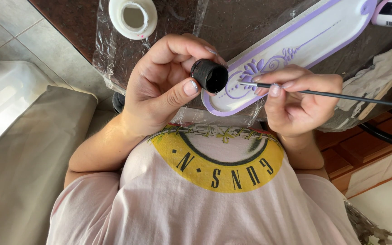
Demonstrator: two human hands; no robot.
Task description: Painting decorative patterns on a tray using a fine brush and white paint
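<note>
Cap (210, 75), black, in left hand (159, 86); right hand (298, 102) w/ thin brush (332, 94)

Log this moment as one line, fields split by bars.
left hand: holds small black cap, opening toward brush | right hand: holds thin black brush, tip at cap | beneath: white plaque with purple scrollwork

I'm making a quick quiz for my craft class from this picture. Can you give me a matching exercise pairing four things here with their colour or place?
Things:
1. cap
2. brush
3. plaque
4. cup

Descriptions:
A. white with purple swirls, lying on the plastic sheet
B. small, black, held in the left hand
C. white, round, at the top edge
D. thin, dark handle, held in the right hand

Pairs: 1-B, 2-D, 3-A, 4-C
</note>
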